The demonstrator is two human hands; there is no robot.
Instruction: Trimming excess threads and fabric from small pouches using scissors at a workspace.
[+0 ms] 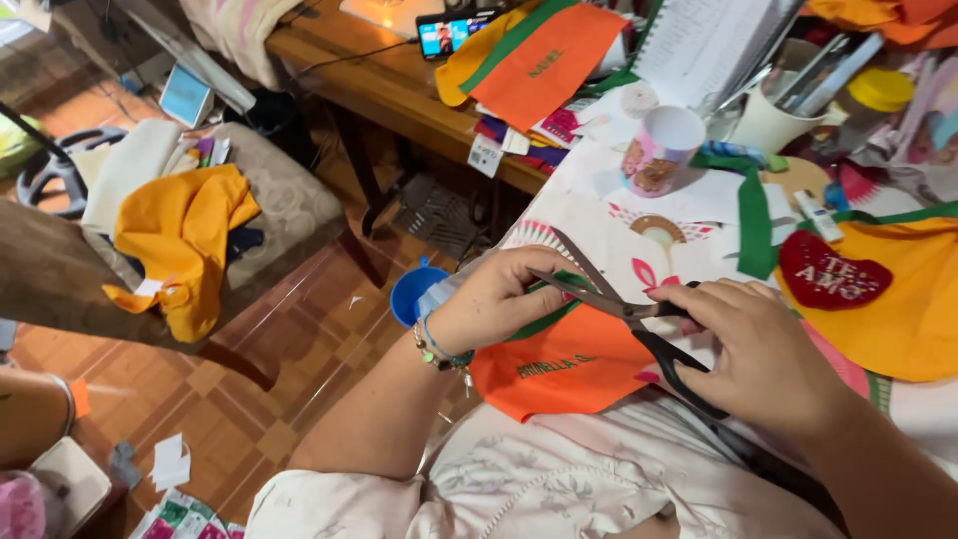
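Mid-cut: right hand [763, 354] grips the scissors [624, 304], blades open over the green strip [544, 321] pinched by the left hand [494, 299] atop the orange fabric [569, 369] at the desk [599, 170] edge. Next move likely needs steady closing.

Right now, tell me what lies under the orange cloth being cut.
Under the orange cloth shows a white printed table cover. Anything beneath its middle is covered. The left hand grips its green edge; the right hand works the scissors.

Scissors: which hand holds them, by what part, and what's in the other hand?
Right hand holds the scissors by the black handles, blades open. Left hand pinches the green strip at the orange fabric edge.
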